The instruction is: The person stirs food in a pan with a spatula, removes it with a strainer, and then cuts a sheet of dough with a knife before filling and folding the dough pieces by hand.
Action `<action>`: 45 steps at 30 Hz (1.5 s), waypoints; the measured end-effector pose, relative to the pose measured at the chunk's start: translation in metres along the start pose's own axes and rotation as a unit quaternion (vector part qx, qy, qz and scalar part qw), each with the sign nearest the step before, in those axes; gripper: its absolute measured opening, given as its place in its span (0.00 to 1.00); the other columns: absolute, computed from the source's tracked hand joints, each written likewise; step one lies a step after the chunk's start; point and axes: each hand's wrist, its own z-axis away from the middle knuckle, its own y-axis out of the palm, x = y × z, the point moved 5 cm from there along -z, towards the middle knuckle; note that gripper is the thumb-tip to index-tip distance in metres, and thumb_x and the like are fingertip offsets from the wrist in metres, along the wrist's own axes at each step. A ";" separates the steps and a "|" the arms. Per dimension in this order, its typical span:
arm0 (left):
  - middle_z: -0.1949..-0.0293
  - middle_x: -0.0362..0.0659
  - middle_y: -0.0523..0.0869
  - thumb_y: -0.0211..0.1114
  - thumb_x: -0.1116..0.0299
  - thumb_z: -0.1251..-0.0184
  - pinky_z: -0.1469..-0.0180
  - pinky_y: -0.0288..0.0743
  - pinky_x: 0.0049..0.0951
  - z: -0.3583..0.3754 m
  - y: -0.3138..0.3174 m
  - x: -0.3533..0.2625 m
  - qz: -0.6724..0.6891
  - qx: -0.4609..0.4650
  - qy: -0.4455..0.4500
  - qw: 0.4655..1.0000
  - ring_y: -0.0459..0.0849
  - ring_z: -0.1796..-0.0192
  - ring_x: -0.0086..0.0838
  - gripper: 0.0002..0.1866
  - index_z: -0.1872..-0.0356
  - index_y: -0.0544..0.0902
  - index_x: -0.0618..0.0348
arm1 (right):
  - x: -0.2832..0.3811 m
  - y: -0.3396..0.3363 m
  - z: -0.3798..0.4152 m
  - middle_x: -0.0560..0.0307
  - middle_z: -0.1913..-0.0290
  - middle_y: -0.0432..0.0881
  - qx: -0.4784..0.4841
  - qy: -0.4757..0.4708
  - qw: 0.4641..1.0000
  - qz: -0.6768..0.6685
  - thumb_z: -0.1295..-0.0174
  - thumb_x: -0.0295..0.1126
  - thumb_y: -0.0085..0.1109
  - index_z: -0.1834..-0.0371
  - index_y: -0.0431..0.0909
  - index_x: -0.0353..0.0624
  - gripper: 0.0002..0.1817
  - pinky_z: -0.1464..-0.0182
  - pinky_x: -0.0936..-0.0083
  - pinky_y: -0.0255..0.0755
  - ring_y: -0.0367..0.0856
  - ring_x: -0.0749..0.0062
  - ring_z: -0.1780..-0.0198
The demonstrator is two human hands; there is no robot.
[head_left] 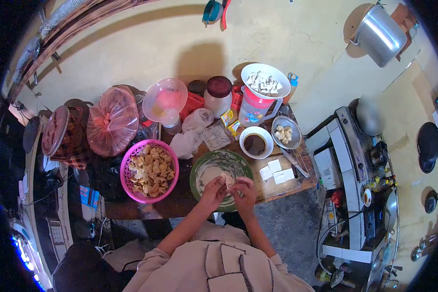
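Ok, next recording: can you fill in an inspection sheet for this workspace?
Surface: wooden table, crowded along its wall side.
Work items: green basin with pale paste; pink basket of brown pieces to its left; white squares to its right.
Clutter: plastic bags; jug, apparently with a bowl of white pieces on top; strainer; knife near the white squares.
Hands: left hand pinches a pale piece over the basin; right hand is close against it, grip unclear.
Cables: white cable by the table's left end; black hose by the stove.
Surroundings: stove to the right; metal pot on the wall.
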 end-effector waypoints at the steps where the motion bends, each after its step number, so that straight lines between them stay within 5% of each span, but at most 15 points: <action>1: 0.65 0.37 0.78 0.54 0.69 0.40 0.65 0.76 0.19 0.000 0.001 -0.001 -0.013 -0.006 0.009 1.000 0.78 0.63 0.20 0.08 0.61 0.72 0.57 | -0.007 0.001 0.002 0.55 0.62 0.71 -0.010 0.029 0.998 -0.056 0.62 0.17 0.63 0.70 0.75 0.41 0.14 0.62 0.81 0.70 0.73 0.73 0.62; 6: 0.66 0.38 0.78 0.54 0.70 0.40 0.62 0.75 0.19 -0.004 0.002 -0.001 -0.087 -0.005 0.028 0.996 0.78 0.64 0.21 0.07 0.61 0.73 0.59 | -0.023 0.003 0.005 0.57 0.66 0.74 -0.026 0.175 0.965 -0.194 0.58 0.16 0.61 0.64 0.72 0.39 0.16 0.64 0.83 0.70 0.74 0.77 0.65; 12: 0.65 0.39 0.77 0.55 0.73 0.41 0.60 0.73 0.19 0.007 0.019 -0.014 -0.184 -0.023 0.069 0.980 0.76 0.63 0.21 0.10 0.59 0.73 0.61 | -0.045 0.010 0.009 0.59 0.69 0.75 0.057 0.174 0.975 -0.129 0.54 0.17 0.58 0.60 0.73 0.37 0.15 0.64 0.83 0.70 0.75 0.78 0.68; 21: 0.66 0.38 0.75 0.57 0.77 0.44 0.59 0.71 0.20 0.008 0.018 -0.024 -0.304 -0.032 0.183 0.934 0.74 0.61 0.20 0.07 0.64 0.72 0.60 | -0.029 0.008 0.008 0.55 0.70 0.77 0.022 0.171 0.969 -0.175 0.51 0.16 0.54 0.61 0.73 0.32 0.12 0.67 0.83 0.71 0.76 0.76 0.69; 28: 0.68 0.37 0.70 0.56 0.84 0.52 0.60 0.68 0.19 0.013 0.022 -0.034 -0.327 -0.001 0.272 0.905 0.71 0.64 0.20 0.09 0.70 0.71 0.60 | -0.035 0.015 0.015 0.55 0.73 0.77 -0.005 0.261 0.924 -0.279 0.50 0.17 0.53 0.61 0.73 0.33 0.11 0.68 0.82 0.71 0.76 0.76 0.72; 31: 0.68 0.38 0.71 0.56 0.84 0.50 0.61 0.68 0.19 0.017 0.028 -0.042 -0.439 -0.002 0.356 0.825 0.72 0.64 0.20 0.07 0.71 0.71 0.61 | -0.030 0.014 0.013 0.54 0.73 0.77 -0.009 0.263 0.916 -0.304 0.49 0.18 0.52 0.61 0.73 0.33 0.10 0.69 0.82 0.71 0.76 0.76 0.72; 40: 0.65 0.43 0.77 0.56 0.84 0.50 0.61 0.70 0.21 0.019 0.034 -0.042 -0.499 -0.046 0.310 0.808 0.77 0.65 0.23 0.07 0.68 0.76 0.64 | -0.036 0.013 0.013 0.55 0.72 0.77 -0.002 0.271 0.917 -0.291 0.49 0.19 0.53 0.63 0.73 0.34 0.09 0.68 0.82 0.71 0.76 0.77 0.72; 45: 0.67 0.42 0.76 0.56 0.84 0.52 0.63 0.71 0.21 0.009 0.034 -0.044 -0.495 0.002 0.323 0.807 0.76 0.64 0.25 0.06 0.71 0.75 0.64 | -0.034 0.011 0.010 0.58 0.73 0.76 0.005 0.275 0.923 -0.271 0.49 0.19 0.54 0.64 0.74 0.34 0.09 0.69 0.84 0.70 0.75 0.79 0.72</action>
